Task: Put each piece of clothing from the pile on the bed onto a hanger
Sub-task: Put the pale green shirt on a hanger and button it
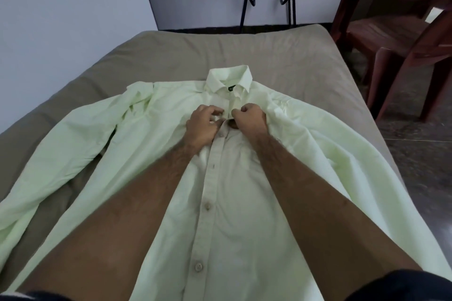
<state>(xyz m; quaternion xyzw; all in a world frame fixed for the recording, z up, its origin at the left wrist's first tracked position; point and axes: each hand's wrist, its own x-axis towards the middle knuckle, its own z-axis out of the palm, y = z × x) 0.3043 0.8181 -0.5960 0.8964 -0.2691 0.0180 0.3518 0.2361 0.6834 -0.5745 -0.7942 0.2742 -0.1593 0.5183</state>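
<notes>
While the pale green shirt [234, 178] is lying flat on the bed [281, 56], the left hand [201, 127] and right hand [249, 118] are pinching its placket near the collar; working one button calmly is avoiding strain

**Two Bare Arms and Dark Sleeves**

Two arms come up from the bottom of the picture. Both arms are bare all the way from the sleeves to the hands. They have short dark hairs on them, most of all near the wrists.

The left hand [201, 127] has no ring, no watch and no glove. The right hand [249, 117] has none of these things either.

At the very bottom, each arm comes out of a short sleeve. The left sleeve [41, 297] is dark, almost black. The right sleeve [401, 286] is the same dark colour and looks like soft cloth.
</notes>
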